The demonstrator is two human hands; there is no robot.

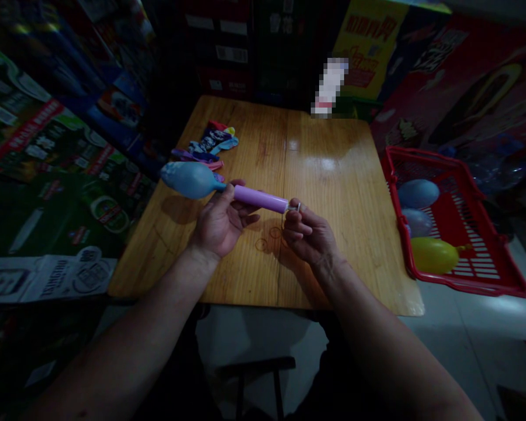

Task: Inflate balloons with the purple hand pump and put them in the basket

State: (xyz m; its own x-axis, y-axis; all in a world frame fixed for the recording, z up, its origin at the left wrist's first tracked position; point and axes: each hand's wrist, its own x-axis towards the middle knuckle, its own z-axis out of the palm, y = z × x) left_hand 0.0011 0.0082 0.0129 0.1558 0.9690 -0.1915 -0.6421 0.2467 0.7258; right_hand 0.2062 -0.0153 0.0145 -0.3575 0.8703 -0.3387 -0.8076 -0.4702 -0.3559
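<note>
One inflated blue balloon point(191, 179) lines up with the end of a purple pump point(260, 199) above a wooden table point(342, 193), as seen from the head camera. The left hand point(221, 225) closes on the spot where the balloon's neck meets the pump, the thumb laid over the join and hiding it, the fingers curling beneath the barrel. At the other end, the right hand point(309, 231) pinches the pump's pale handle point(298, 207) between thumb and fingers, the handle close against the barrel. The pump tilts slightly, its handle end nearer the person.

Just beyond the blue balloon, near the table's left edge, lies a loose heap of limp balloons point(213, 143) in red, dark blue, light blue, purple and pink. Thin rings point(261, 244) rest on the tabletop below the pump, between the two forearms.

To the right, a red basket point(469, 287) stands beside the table's edge. Inside are a light blue balloon point(418, 193), a paler balloon point(418, 223) and a yellow balloon point(433, 255) with its neck pointing right. Clear plastic bottles point(495, 172) show dimly past the basket. Green printed cartons point(48, 210) are stacked at left, and a dark stool point(258, 366) stands on the tiled floor point(254, 333) at the near side.
</note>
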